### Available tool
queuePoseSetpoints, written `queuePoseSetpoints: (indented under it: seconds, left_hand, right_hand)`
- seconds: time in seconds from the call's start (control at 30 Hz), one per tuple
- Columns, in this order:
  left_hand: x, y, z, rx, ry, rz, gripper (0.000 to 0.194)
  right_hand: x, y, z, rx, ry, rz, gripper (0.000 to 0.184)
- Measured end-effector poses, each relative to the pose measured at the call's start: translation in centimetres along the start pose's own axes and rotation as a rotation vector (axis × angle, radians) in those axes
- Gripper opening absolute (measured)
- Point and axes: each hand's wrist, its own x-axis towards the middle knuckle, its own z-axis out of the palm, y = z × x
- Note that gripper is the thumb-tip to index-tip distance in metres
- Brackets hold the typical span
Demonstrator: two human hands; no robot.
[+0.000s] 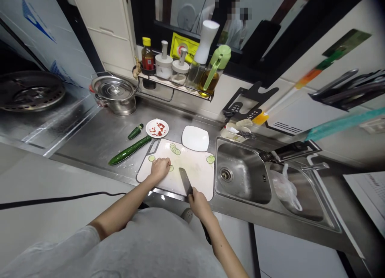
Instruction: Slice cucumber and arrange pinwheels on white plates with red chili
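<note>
Steel counter (90, 135): knife (185, 181) is gripped by right hand (199, 202) over cutting board (200, 172); left hand (160, 170) is curled beside cucumber slice (171, 168) (grip hidden). Board is flanked by whole cucumber (129, 151), white dish (195, 138), sink (243, 180).

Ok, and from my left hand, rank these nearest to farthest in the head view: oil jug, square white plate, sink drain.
From your left hand:
1. Square white plate, just behind the board
2. Sink drain, to the right
3. Oil jug, up on the rack
</note>
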Motion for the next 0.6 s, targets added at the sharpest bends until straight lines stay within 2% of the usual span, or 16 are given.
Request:
queuePoseSetpoints:
  seconds: [0.17,0.3,0.43,0.6]
  left_hand:
    - [-0.3,-0.7,-0.6,-0.125,0.008,-0.052,0.013]
    - [-0.3,-2.9,-2.0,-0.144,0.083,-0.129,0.013]
    - [-0.2,-5.0,-3.4,-0.134,0.110,-0.215,0.014]
    - [0.0,-6.3,-4.3,-0.126,0.121,-0.263,0.015]
  right_hand:
    - [0.3,0.4,-0.1,0.002,0.004,0.020,0.020]
    - [0.9,0.3,-0.1,0.013,0.001,0.006,0.019]
    - [1.5,0.3,-0.1,0.022,0.009,-0.001,0.017]
    - [1.9,0.2,-0.4,0.012,0.005,0.005,0.018]
